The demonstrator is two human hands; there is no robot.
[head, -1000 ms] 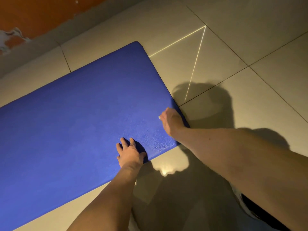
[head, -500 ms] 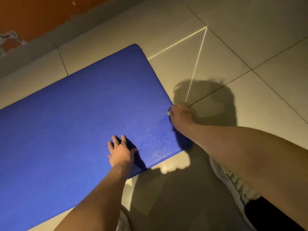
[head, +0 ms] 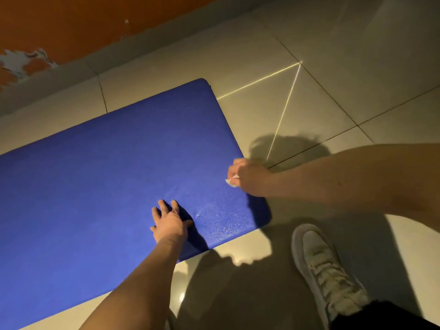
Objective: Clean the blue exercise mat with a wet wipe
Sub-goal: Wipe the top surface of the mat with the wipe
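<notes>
— On the tiled floor (head: 273,55), where does the blue exercise mat (head: 107,186) lie?
— Flat, its short end nearest the person. The right hand (head: 250,178) clenches a bunched wet wipe (head: 231,182) at that end's edge; the left hand (head: 170,225) presses down, fingers spread.
— Which step?
— Wiping the near corner, I'd judge. Next calls for strokes inward over the unwiped length, left hand bracing.

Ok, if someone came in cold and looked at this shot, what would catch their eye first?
The blue exercise mat fills the left and middle of the tiled floor, with a glistening patch near its close right corner. The right hand grips a wet wipe at the mat's right edge, while the left hand rests flat beside that patch. A pale sneaker stands on the tiles at lower right.
</notes>
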